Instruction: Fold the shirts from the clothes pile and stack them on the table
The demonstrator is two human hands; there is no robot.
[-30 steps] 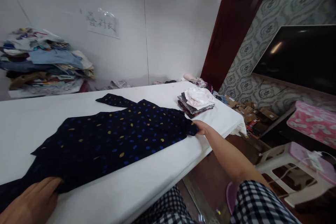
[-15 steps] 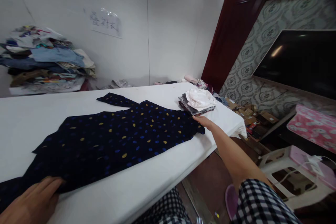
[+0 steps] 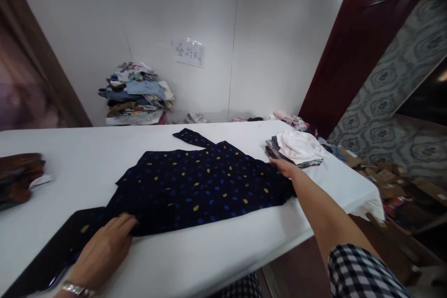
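A dark navy shirt (image 3: 209, 181) with yellow and blue leaf-like spots lies spread lengthwise on the white-covered table (image 3: 195, 260). One of its sleeves (image 3: 193, 137) sticks out toward the wall. My left hand (image 3: 108, 247), with a metal band at the wrist, closes its fingers on the fabric at the near left end of the shirt. At the right end, my right hand (image 3: 283, 167) grips the shirt's far edge, close to a folded stack. Both sets of fingertips are partly hidden by cloth or by the hands themselves.
A folded stack with a white garment (image 3: 298, 144) on top sits right of the shirt. A brown garment (image 3: 21, 177) lies at the far left. Against the wall rises a tall clothes pile (image 3: 139, 95). Cardboard boxes (image 3: 387, 177) stand beyond the table's right end.
My view has swung left, bringing the brown garment and a curtain into sight. Both hands keep their places on the shirt, which looks nearly unchanged.
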